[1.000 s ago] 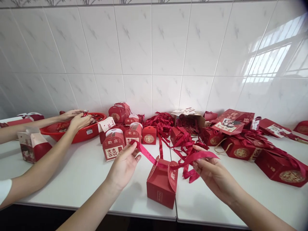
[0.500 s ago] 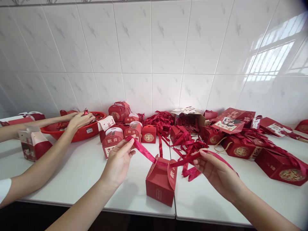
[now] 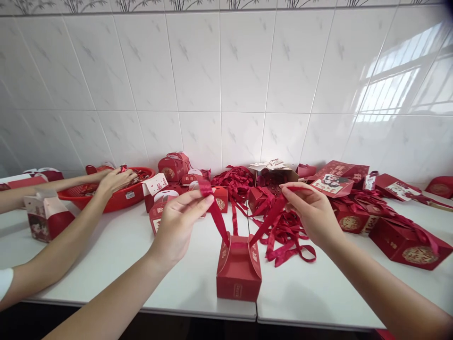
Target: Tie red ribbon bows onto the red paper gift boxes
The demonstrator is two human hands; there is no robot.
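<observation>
A small red gift box [image 3: 239, 278] stands upright near the table's front edge, between my hands. A red satin ribbon [image 3: 218, 218] runs through its top, and both ends rise in a V. My left hand [image 3: 179, 222] pinches one end, up and to the left of the box. At about the same height on the right, my right hand [image 3: 309, 210] pinches the other end between thumb and finger. Neither hand touches the box itself.
A pile of loose ribbons [image 3: 286, 236] lies behind the box. Finished-looking red boxes [image 3: 406, 243] sit at right, others [image 3: 173, 165] at back left. At far left another person's hands [image 3: 115, 182] work over a red plastic basket [image 3: 116, 200]. A tiled wall [image 3: 244, 71] closes the back.
Both my hands have risen, pulling the ribbon from a nearly flat spread into a steep V. The box has turned slightly to face me. The other person's hands stay over the basket.
</observation>
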